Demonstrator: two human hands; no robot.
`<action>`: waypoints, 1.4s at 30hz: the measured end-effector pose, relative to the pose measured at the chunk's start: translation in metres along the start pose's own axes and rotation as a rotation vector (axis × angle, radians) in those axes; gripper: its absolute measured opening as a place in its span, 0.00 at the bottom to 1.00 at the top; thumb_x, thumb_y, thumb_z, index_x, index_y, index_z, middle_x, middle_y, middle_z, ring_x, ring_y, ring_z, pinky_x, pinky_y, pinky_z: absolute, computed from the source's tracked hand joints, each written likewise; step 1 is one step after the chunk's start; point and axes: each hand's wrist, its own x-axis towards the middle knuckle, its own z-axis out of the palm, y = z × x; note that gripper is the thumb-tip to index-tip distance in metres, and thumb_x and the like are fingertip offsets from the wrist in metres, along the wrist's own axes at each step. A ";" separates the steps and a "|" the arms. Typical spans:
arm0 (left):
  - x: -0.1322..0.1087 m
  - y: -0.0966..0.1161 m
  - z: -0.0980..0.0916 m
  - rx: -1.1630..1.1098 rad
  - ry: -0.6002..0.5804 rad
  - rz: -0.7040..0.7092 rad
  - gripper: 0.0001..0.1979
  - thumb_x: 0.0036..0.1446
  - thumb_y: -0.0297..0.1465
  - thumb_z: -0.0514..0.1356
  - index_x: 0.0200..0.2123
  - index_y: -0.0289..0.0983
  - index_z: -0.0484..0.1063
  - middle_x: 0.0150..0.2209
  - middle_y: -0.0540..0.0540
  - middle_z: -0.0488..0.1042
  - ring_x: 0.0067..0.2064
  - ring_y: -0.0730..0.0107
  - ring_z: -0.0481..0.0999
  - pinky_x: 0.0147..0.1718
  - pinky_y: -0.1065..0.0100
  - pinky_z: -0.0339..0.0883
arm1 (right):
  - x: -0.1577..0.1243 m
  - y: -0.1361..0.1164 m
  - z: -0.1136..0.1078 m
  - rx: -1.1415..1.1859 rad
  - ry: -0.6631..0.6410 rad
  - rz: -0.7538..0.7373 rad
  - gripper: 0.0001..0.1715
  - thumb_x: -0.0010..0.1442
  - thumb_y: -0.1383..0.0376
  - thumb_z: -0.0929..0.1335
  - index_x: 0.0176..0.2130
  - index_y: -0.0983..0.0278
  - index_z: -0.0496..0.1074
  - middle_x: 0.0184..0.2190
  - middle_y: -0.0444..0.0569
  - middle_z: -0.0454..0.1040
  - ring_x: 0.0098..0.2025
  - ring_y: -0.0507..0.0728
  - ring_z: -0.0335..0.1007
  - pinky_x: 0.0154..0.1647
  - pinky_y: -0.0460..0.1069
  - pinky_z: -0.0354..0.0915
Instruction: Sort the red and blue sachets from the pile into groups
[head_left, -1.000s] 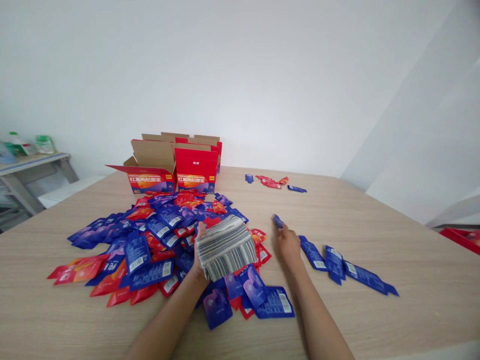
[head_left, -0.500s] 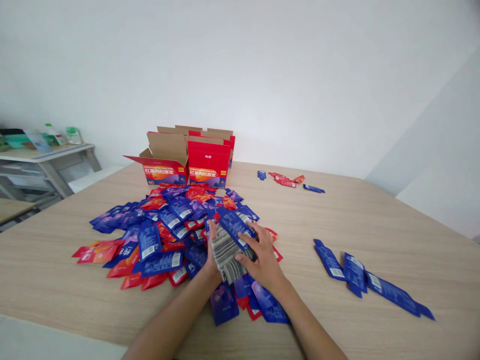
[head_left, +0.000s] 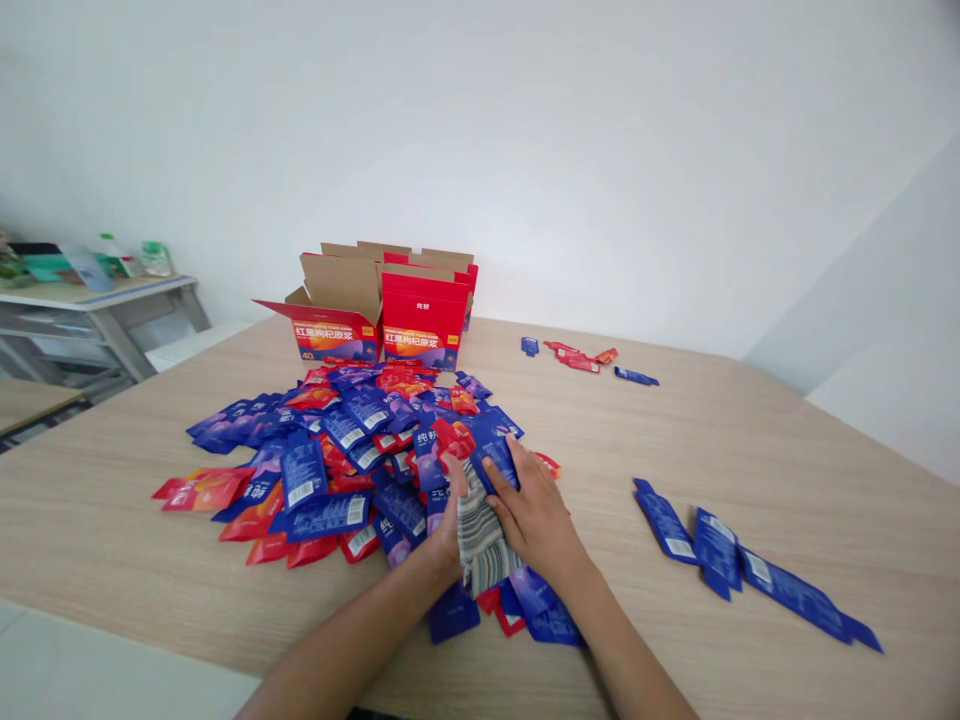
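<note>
My left hand (head_left: 448,525) is closed round a grey striped cloth (head_left: 481,548), its thumb up along the near left edge. A blue sachet (head_left: 493,464) lies against the cloth, and my right hand (head_left: 541,512) presses on it with bent fingers, pinning it there. The undersides of cloth and sachet are hidden. Around and below both hands spreads a heap of blue and red sachets (head_left: 330,515), many showing white barcode labels. A red sachet (head_left: 454,438) sits just beyond my left thumb.
Open red cartons (head_left: 424,310) stand behind the heap, flaps raised. Several blue sachets (head_left: 716,548) lie overlapping on the table (head_left: 585,430) at right. Farther back are red sachets (head_left: 574,358) and two blue ones. A side table (head_left: 97,296) with bottles stands at far left.
My right hand has closed further over the blue sachet, which has turned more upright on the cloth. Both hands appear slightly farther right, though the whole view has shifted too.
</note>
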 end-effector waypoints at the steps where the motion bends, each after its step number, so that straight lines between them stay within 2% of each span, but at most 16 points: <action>1: 0.000 0.002 -0.002 0.000 -0.009 -0.003 0.42 0.60 0.62 0.47 0.61 0.37 0.71 0.58 0.40 0.75 0.63 0.51 0.70 0.62 0.56 0.63 | 0.000 -0.001 -0.001 0.000 0.008 -0.018 0.28 0.71 0.63 0.63 0.68 0.61 0.60 0.73 0.63 0.48 0.71 0.69 0.51 0.63 0.69 0.63; 6: -0.003 0.013 -0.005 0.035 -0.095 -0.005 0.47 0.53 0.68 0.48 0.53 0.34 0.78 0.58 0.37 0.75 0.66 0.52 0.66 0.67 0.56 0.54 | 0.000 -0.004 -0.005 -0.011 0.012 -0.068 0.26 0.71 0.65 0.62 0.66 0.62 0.64 0.69 0.62 0.59 0.71 0.68 0.52 0.66 0.71 0.58; 10: -0.006 0.028 -0.001 0.031 -0.197 0.033 0.52 0.52 0.69 0.42 0.52 0.33 0.79 0.57 0.36 0.76 0.68 0.50 0.62 0.69 0.54 0.47 | 0.000 -0.008 -0.010 -0.022 -0.028 -0.093 0.26 0.70 0.66 0.62 0.65 0.65 0.65 0.67 0.62 0.63 0.71 0.66 0.52 0.67 0.70 0.57; 12: -0.008 0.037 -0.002 0.045 -0.211 0.072 0.53 0.53 0.69 0.39 0.52 0.31 0.79 0.55 0.34 0.77 0.68 0.49 0.62 0.69 0.53 0.47 | 0.000 -0.011 -0.010 -0.008 -0.049 -0.117 0.27 0.70 0.61 0.64 0.65 0.67 0.65 0.67 0.63 0.63 0.71 0.67 0.53 0.66 0.68 0.59; 14: -0.010 0.044 -0.004 0.060 -0.177 0.118 0.52 0.54 0.68 0.40 0.53 0.31 0.78 0.53 0.34 0.79 0.68 0.50 0.63 0.68 0.55 0.49 | 0.000 -0.015 -0.007 0.012 -0.050 -0.135 0.33 0.68 0.54 0.65 0.65 0.69 0.63 0.66 0.66 0.63 0.71 0.69 0.53 0.65 0.69 0.61; 16: -0.011 0.047 -0.007 0.068 -0.131 0.147 0.50 0.55 0.67 0.42 0.53 0.32 0.78 0.51 0.36 0.80 0.66 0.51 0.67 0.66 0.58 0.53 | -0.002 -0.020 -0.002 0.031 -0.024 -0.140 0.38 0.67 0.52 0.66 0.67 0.71 0.59 0.67 0.68 0.61 0.72 0.70 0.50 0.65 0.70 0.62; 20: -0.011 0.045 -0.013 0.103 -0.136 0.086 0.49 0.53 0.69 0.43 0.50 0.36 0.81 0.48 0.37 0.81 0.59 0.53 0.75 0.60 0.59 0.65 | -0.005 -0.028 0.006 0.074 -0.009 -0.167 0.37 0.68 0.67 0.63 0.72 0.71 0.49 0.70 0.67 0.55 0.75 0.67 0.40 0.66 0.68 0.62; 23: -0.010 0.040 -0.015 0.095 -0.145 0.043 0.51 0.50 0.71 0.41 0.51 0.39 0.81 0.45 0.38 0.83 0.54 0.53 0.79 0.54 0.61 0.70 | -0.005 -0.029 0.007 0.132 -0.062 -0.195 0.42 0.67 0.71 0.62 0.73 0.70 0.42 0.72 0.66 0.50 0.76 0.67 0.36 0.68 0.68 0.60; 26: -0.010 0.034 -0.018 0.029 -0.101 0.064 0.50 0.54 0.68 0.38 0.49 0.38 0.82 0.42 0.41 0.84 0.46 0.57 0.83 0.50 0.64 0.72 | -0.006 -0.029 0.006 0.204 -0.077 -0.219 0.45 0.67 0.72 0.62 0.74 0.68 0.37 0.74 0.64 0.45 0.76 0.66 0.33 0.69 0.69 0.57; 28: -0.010 0.028 -0.022 -0.012 -0.084 0.025 0.46 0.57 0.66 0.39 0.42 0.39 0.84 0.36 0.44 0.84 0.40 0.63 0.84 0.49 0.67 0.72 | -0.006 -0.030 0.006 0.273 -0.056 -0.241 0.47 0.67 0.72 0.62 0.74 0.65 0.34 0.75 0.60 0.40 0.76 0.66 0.32 0.70 0.70 0.55; 30: -0.010 0.021 -0.026 -0.051 -0.076 -0.024 0.41 0.59 0.64 0.42 0.37 0.41 0.85 0.35 0.47 0.84 0.39 0.67 0.83 0.49 0.72 0.71 | -0.008 -0.031 0.004 0.355 -0.019 -0.234 0.48 0.67 0.73 0.62 0.74 0.58 0.32 0.76 0.56 0.34 0.76 0.65 0.32 0.70 0.69 0.54; 31: -0.010 0.017 -0.028 -0.070 -0.072 -0.034 0.38 0.60 0.62 0.44 0.38 0.42 0.84 0.36 0.48 0.84 0.40 0.69 0.83 0.49 0.74 0.70 | -0.008 -0.032 0.003 0.401 -0.002 -0.219 0.48 0.68 0.73 0.61 0.74 0.54 0.31 0.76 0.53 0.33 0.76 0.64 0.32 0.70 0.68 0.54; 33: -0.010 0.009 -0.028 -0.102 -0.079 -0.046 0.32 0.62 0.59 0.48 0.44 0.45 0.83 0.41 0.49 0.84 0.44 0.72 0.82 0.50 0.77 0.68 | -0.009 -0.033 0.001 0.493 0.037 -0.166 0.44 0.70 0.72 0.59 0.74 0.49 0.35 0.76 0.49 0.33 0.76 0.62 0.35 0.70 0.66 0.56; 36: -0.009 0.001 -0.021 -0.099 -0.148 -0.107 0.31 0.63 0.57 0.50 0.50 0.42 0.80 0.43 0.47 0.83 0.46 0.70 0.82 0.52 0.75 0.67 | -0.009 -0.031 0.000 0.533 0.145 -0.018 0.35 0.71 0.72 0.57 0.71 0.49 0.49 0.75 0.47 0.43 0.74 0.60 0.45 0.69 0.63 0.58; 39: -0.007 0.000 -0.009 -0.045 -0.203 -0.145 0.39 0.59 0.62 0.49 0.51 0.37 0.80 0.47 0.42 0.82 0.52 0.61 0.79 0.59 0.66 0.65 | -0.007 -0.022 0.000 0.367 0.306 0.130 0.30 0.70 0.72 0.61 0.66 0.51 0.62 0.73 0.48 0.53 0.73 0.62 0.51 0.70 0.67 0.56; 42: -0.006 0.003 0.000 0.003 -0.194 -0.138 0.44 0.55 0.66 0.49 0.57 0.38 0.75 0.53 0.40 0.79 0.61 0.52 0.73 0.64 0.56 0.58 | -0.003 -0.008 0.000 0.160 0.383 0.167 0.29 0.68 0.69 0.66 0.65 0.54 0.65 0.72 0.52 0.54 0.71 0.66 0.55 0.69 0.72 0.56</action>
